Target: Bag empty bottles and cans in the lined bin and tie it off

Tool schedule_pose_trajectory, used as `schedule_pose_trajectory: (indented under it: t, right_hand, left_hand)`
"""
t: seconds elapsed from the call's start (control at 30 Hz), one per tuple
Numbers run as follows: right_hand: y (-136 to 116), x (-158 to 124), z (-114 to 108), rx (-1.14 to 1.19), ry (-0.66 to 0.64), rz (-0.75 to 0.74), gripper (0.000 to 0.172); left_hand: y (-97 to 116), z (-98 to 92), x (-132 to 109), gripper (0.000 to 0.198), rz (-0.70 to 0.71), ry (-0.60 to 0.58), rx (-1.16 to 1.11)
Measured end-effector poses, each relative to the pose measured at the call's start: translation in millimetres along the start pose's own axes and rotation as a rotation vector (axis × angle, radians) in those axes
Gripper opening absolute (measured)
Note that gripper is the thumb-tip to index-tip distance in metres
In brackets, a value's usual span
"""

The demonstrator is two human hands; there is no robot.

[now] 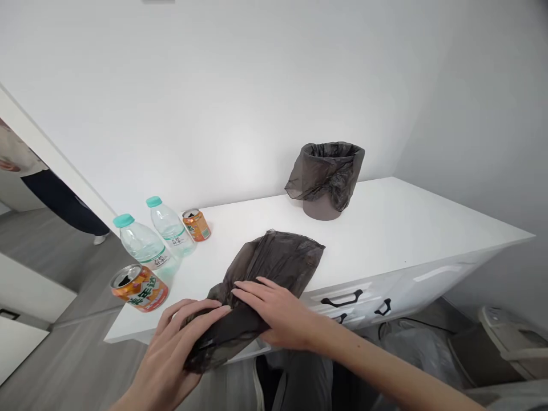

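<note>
A thin black plastic garbage bag [285,257] lies over the front edge of the white tabletop, partly bunched and hanging down toward me. My left hand [173,342] grips its near left end, fingers curled over the plastic. On the right side of the bag, my right hand [274,314] holds the plastic between the fingers on top and the thumb beneath. Farther back stands a small round bin [322,208], lined with a similar black bag whose rim folds loosely over the outside. Neither hand touches that bin.
On the left stand two clear bottles with teal caps, one nearer [141,242] and one behind [169,222], plus two orange cans, one in front [141,288] and one behind [197,225]. Drawers with black handles [342,298] sit below the white top [385,228]. A person's dark clothing [64,200] shows far left.
</note>
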State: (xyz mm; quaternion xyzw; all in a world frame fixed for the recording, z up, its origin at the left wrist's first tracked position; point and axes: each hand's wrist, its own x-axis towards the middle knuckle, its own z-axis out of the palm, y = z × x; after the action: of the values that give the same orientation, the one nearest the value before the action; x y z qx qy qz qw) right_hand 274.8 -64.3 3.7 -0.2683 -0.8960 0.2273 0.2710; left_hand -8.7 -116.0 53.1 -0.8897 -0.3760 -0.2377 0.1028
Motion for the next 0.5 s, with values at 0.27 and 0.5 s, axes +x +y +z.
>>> schedule_pose_trajectory:
  t: [0.27, 0.5]
  right_hand:
    - [-7, 16, -5, 0.995, 0.445, 0.735, 0.051]
    - [19, -7, -31, 0.098, 0.665, 0.573, 0.078]
  left_hand:
    - [42, 4.3, 60, 0.079, 0.189, 0.304, 0.158]
    - [-2, 79.5, 74, 0.078, 0.215, -0.22, 0.032]
